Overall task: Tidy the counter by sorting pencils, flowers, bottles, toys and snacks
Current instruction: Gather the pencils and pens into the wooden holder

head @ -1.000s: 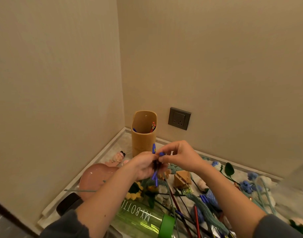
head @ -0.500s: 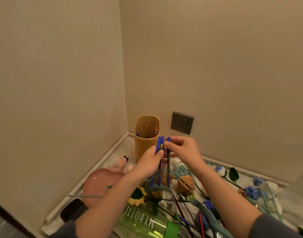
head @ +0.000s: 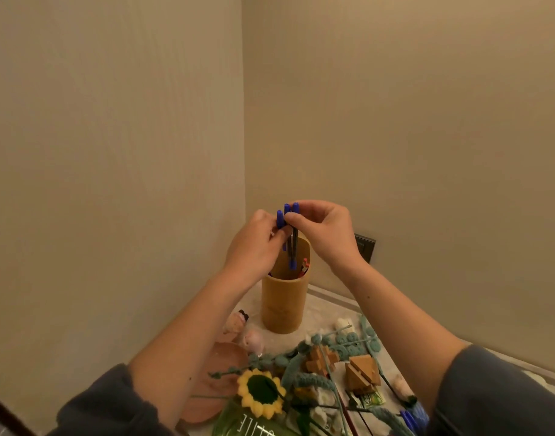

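Head view. Three blue-capped pens (head: 289,237) are held upright as one bundle directly above the open mouth of the bamboo cup (head: 284,306). Their lower ends are already inside the raised back rim. The cup stands at the far corner of the counter (head: 325,311), near the wall socket (head: 365,247).

The bundle is pinched near the caps by the left hand (head: 254,247) from the left. It is also pinched at the caps by the thumb and forefinger of the right hand (head: 326,234) from the right. The two-sided grip is judged to keep the pens parallel and level, so that all enter the cup together. Some items are already stored in the cup.

The step in hand is judged to be the release of the pens into the cup. Unsorted items lie nearer on the counter:
- a knitted sunflower (head: 262,393) with other knitted stems;
- wooden blocks (head: 362,374);
- a small doll (head: 236,322);
- a pink dish (head: 219,382);
- a green bottle (head: 247,426) at the near edge.
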Available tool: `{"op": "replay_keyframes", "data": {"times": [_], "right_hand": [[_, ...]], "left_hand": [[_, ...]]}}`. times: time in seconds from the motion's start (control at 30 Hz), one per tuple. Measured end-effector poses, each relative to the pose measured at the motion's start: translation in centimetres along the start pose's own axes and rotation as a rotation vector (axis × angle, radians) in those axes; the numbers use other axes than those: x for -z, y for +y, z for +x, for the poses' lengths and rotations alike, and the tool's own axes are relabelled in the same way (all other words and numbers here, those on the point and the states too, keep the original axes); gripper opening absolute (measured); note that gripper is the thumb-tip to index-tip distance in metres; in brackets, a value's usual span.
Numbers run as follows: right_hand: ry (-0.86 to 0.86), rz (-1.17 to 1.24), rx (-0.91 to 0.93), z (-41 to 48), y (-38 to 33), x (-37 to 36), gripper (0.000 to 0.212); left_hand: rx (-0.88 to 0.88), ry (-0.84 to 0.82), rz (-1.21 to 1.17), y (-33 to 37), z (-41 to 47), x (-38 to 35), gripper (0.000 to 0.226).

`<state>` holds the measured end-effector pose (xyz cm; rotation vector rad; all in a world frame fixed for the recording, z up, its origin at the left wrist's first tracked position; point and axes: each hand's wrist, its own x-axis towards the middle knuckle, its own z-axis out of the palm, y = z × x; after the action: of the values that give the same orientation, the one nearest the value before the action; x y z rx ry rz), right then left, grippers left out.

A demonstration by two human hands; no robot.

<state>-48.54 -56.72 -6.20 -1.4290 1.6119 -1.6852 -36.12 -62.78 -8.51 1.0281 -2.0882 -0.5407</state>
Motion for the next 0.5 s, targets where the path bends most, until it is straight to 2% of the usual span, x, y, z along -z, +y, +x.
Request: {"op": "replay_keyframes", "data": {"times": [0.17,0.3,0.4,0.5], "right_hand": [[0.034,-0.074,-0.029,0.3,3.1,-0.7,0.017],[-0.001,-0.172,-0.050,-1.0,6.5,-1.1,0.016],[-0.027,-0.396,-0.048,-1.7,8.3,-1.1,0.016],[-0.031,-0.499,-0.059,-2.7,8.9,-0.3,0.032]], "left_hand": [[0.036,-0.060,0.055,-2.3,0.8,-2.0,0.013],[0.029,-0.122,0.156,-4.7,-0.2,-4.2,0.030],[0.057,-0.166,0.213,-5.8,-1.0,-5.4,0.013],[0.073,-0.165,0.183,-6.5,-1.8,-6.1,0.046]]}}
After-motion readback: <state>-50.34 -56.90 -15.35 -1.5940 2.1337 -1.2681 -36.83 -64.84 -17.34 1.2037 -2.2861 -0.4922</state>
